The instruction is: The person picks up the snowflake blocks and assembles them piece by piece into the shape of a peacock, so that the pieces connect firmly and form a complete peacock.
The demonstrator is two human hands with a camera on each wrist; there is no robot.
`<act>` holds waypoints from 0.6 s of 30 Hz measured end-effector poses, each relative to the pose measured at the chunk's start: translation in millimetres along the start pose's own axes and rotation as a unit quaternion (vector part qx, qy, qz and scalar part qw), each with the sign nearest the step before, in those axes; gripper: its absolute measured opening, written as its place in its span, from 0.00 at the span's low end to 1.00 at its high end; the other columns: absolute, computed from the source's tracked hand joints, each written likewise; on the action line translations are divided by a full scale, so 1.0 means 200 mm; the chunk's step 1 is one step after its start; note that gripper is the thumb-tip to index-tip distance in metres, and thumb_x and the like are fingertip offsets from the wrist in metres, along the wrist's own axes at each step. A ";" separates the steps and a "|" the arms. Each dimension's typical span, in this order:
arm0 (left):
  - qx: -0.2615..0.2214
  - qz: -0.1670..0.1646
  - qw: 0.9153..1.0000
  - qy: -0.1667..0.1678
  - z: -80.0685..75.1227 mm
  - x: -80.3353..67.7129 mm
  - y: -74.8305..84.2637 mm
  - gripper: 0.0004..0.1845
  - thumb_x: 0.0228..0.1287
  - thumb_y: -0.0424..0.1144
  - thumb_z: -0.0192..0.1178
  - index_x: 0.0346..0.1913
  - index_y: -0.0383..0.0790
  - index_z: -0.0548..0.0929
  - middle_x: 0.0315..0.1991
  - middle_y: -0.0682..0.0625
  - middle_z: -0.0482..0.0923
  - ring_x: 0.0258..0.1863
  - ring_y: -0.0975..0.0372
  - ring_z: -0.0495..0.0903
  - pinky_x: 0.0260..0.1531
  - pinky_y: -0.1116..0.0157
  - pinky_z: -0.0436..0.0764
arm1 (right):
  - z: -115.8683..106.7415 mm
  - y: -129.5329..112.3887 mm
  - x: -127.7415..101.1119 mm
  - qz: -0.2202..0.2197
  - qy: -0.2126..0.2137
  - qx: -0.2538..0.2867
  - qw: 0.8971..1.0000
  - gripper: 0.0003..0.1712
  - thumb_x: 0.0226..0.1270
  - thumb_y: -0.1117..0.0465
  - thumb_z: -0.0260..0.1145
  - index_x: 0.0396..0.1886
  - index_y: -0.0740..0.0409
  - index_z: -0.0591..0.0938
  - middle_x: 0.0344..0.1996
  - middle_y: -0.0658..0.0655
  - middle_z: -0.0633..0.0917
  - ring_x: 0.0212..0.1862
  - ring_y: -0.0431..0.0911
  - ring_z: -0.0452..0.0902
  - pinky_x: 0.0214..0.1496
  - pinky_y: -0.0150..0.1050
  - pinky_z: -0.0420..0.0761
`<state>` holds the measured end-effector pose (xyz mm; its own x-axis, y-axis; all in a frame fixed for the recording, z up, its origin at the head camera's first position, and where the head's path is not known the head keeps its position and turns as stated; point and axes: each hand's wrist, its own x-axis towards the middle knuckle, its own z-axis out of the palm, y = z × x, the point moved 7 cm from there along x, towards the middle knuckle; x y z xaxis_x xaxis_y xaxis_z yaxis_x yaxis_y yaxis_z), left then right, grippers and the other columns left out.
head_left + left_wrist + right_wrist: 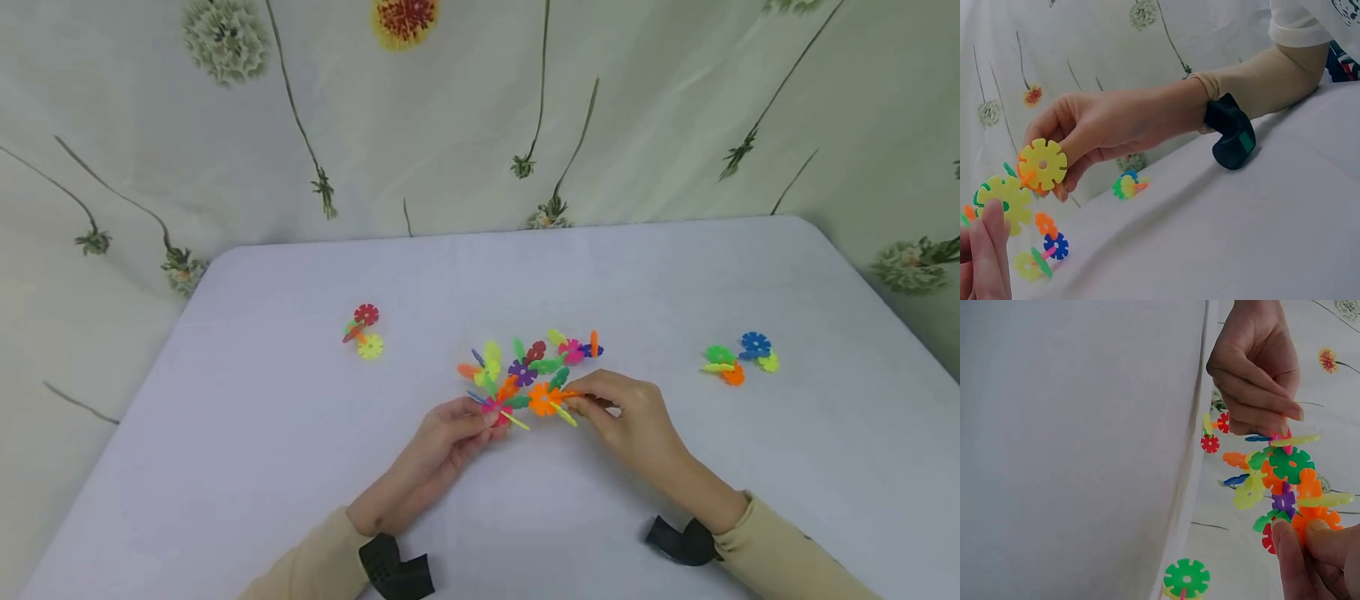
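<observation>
Slotted plastic flower discs in many colours are joined into one branching piece (522, 372), raised over the table's middle. My left hand (450, 437) pinches a pink disc (495, 410) at its near left end, thumb in front. On the other side, my right hand (637, 421) pinches an orange disc edge-on, beside a flat orange disc (545, 399). A yellow disc (1043, 164) stands in front of the right fingertips in the left wrist view. The right wrist view shows the right thumb and finger on an orange disc (1329, 519); the left fingers partly hide the pink one.
Just behind the piece lies a small cluster with a pink disc (572, 352). Another joined group with a red disc (367, 314) is at the left, and more with a blue disc (756, 343) at the right. A flower-print cloth (465, 125) hangs behind the white table (262, 433).
</observation>
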<state>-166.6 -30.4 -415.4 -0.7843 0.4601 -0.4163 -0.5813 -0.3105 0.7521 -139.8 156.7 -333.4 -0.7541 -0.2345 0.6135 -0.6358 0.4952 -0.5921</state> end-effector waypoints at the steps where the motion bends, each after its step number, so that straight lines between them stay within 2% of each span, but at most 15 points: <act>1: -0.003 -0.003 1.000 0.000 0.00 0.00 0.00 0.03 0.65 0.26 0.52 0.34 0.33 0.75 0.32 0.45 0.80 0.33 0.60 0.83 0.38 0.73 0.78 | 0.00 0.00 0.00 0.003 -0.006 -0.003 1.000 0.16 0.39 0.79 0.74 0.30 0.61 0.85 0.26 0.48 0.84 0.28 0.39 0.79 0.33 0.26 0.79; 5: -0.007 -0.015 1.000 0.002 0.00 0.00 -0.01 0.03 0.65 0.27 0.53 0.34 0.34 0.75 0.32 0.45 0.80 0.33 0.60 0.83 0.38 0.74 0.78 | 0.01 0.00 0.01 0.008 -0.030 -0.012 0.999 0.15 0.40 0.78 0.74 0.29 0.60 0.85 0.26 0.47 0.83 0.27 0.37 0.78 0.32 0.24 0.78; 10: 0.006 -0.014 1.000 0.011 -0.01 -0.01 -0.01 0.02 0.64 0.26 0.55 0.33 0.33 0.75 0.31 0.44 0.81 0.33 0.60 0.83 0.38 0.73 0.78 | 0.02 0.01 0.00 0.007 -0.053 -0.006 0.999 0.14 0.42 0.77 0.74 0.29 0.60 0.84 0.26 0.47 0.83 0.27 0.37 0.78 0.33 0.23 0.77; 14: 0.025 -0.011 0.999 0.017 -0.02 0.00 -0.01 0.03 0.63 0.26 0.56 0.32 0.33 0.75 0.30 0.44 0.82 0.32 0.59 0.84 0.37 0.73 0.79 | 0.03 0.02 -0.01 0.008 -0.053 0.002 0.999 0.13 0.42 0.77 0.74 0.29 0.60 0.84 0.26 0.48 0.83 0.28 0.38 0.78 0.34 0.24 0.78; 18: 0.020 -0.014 0.999 0.025 -0.02 0.00 -0.01 0.02 0.64 0.26 0.55 0.33 0.32 0.75 0.31 0.44 0.81 0.33 0.59 0.83 0.37 0.72 0.79 | 0.04 0.04 -0.01 0.026 -0.047 0.015 0.998 0.13 0.42 0.76 0.74 0.29 0.60 0.85 0.26 0.48 0.83 0.27 0.38 0.78 0.33 0.27 0.79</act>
<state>-166.0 -33.0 -419.5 -0.7786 0.4252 -0.4614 -0.5944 -0.2643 0.7595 -144.7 154.3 -344.9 -0.7977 -0.2868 0.5305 -0.5986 0.4838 -0.6385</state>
